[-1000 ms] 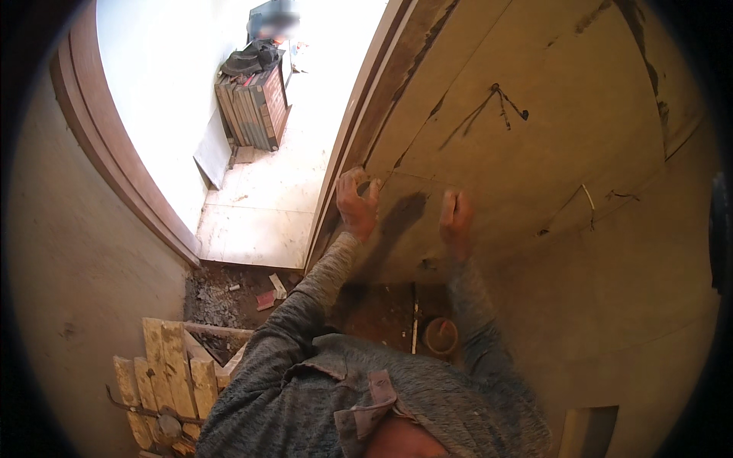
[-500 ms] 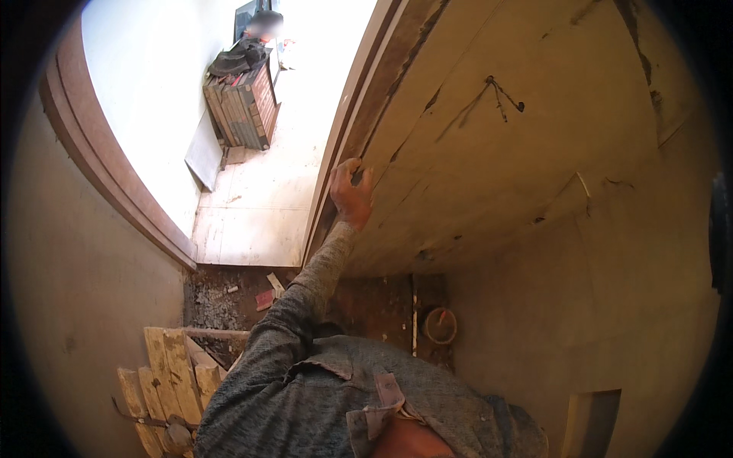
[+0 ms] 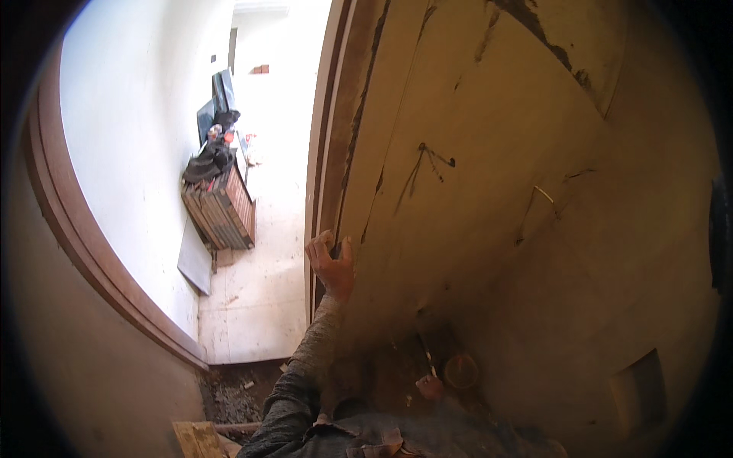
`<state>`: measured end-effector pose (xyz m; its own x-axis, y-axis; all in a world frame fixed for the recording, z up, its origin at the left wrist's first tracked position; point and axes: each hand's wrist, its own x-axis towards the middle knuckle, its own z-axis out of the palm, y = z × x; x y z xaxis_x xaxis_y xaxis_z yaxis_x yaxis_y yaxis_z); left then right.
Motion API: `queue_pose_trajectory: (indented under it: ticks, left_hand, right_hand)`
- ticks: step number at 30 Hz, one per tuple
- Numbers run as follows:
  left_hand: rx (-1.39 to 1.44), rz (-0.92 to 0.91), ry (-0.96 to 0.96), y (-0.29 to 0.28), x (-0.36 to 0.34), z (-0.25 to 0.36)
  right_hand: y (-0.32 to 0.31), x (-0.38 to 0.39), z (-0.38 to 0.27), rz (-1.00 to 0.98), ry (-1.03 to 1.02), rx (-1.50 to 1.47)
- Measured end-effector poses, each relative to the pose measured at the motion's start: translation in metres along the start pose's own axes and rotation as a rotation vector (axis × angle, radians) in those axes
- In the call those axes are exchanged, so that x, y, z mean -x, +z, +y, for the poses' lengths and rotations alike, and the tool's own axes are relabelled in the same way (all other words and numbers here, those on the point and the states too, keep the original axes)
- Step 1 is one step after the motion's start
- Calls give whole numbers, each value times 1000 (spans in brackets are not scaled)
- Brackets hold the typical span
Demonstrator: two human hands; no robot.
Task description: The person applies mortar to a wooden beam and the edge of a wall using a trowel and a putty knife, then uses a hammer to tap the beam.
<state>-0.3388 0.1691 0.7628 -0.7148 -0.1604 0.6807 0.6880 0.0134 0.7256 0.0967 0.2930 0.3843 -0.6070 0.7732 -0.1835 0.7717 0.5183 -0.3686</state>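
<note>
My left hand (image 3: 330,263) is against the wooden door jamb (image 3: 326,153) where it meets the plastered wall (image 3: 481,191). Its fingers are curled, with a dark spot between thumb and forefinger that I cannot make out. Low down in the dim area beside the wall, my right hand (image 3: 429,388) is closed near a pale, narrow strip (image 3: 424,347); whether it grips anything is unclear. A round container (image 3: 461,369) lies just right of it. A brownish haze blurs the lower wall and that hand.
A bright doorway with a pale tiled floor (image 3: 252,328) holds stacked panels (image 3: 217,206) topped with dark items (image 3: 206,164) and a leaning board (image 3: 194,259). A wooden frame (image 3: 53,168) curves at left. Rubble (image 3: 240,397) and planks (image 3: 195,439) lie low at left.
My right hand came away from the wall, left view, and is now low near the container. My left hand stayed at the jamb. The view tilted up, and haze appeared below.
</note>
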Motion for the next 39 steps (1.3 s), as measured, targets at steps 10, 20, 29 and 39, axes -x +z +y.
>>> queue_pose_trajectory:
  ticks: [10,20,29,39]
  left_hand:
    - [-24,26,544,34,-168,169]
    - [-189,110,503,67,-238,219]
    - [-167,140,561,88,-283,258]
    - [-191,239,436,106,-349,323]
  right_hand:
    - [-2,1,16,-153,192,-130]
    - [-29,-14,30,-185,180,-198]
    - [-45,-29,54,-189,193,-238]
    - [-55,-41,64,-200,226,-268]
